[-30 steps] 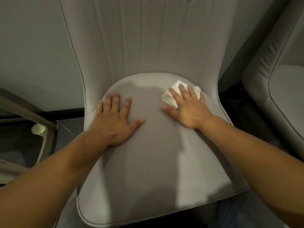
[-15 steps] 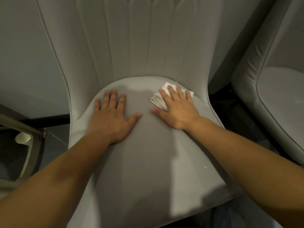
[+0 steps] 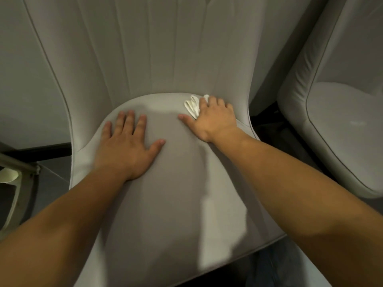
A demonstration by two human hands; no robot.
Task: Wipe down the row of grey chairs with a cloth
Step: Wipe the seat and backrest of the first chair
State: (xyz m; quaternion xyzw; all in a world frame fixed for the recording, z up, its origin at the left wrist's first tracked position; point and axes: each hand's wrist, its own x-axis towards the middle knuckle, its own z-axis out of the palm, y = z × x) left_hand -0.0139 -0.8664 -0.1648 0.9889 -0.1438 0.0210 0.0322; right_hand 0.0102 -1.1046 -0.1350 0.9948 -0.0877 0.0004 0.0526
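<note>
A grey upholstered chair (image 3: 174, 204) with a ribbed backrest fills the view. My left hand (image 3: 128, 146) lies flat on the left part of the seat, fingers spread and straight. My right hand (image 3: 211, 119) presses a small folded white cloth (image 3: 191, 106) onto the seat's back right corner, where seat meets backrest. The fingers lie over the cloth and hide most of it; only its left end shows.
A second grey chair (image 3: 342, 125) stands close on the right, with a dark gap of floor between them. At the left edge stands a metal frame (image 3: 18, 183) with a pale paper cup (image 3: 8, 176) on it. A grey wall runs behind.
My right hand has pushed the cloth back and to the right, into the seat's rear corner, covering more of it. My left hand has stayed flat on the seat.
</note>
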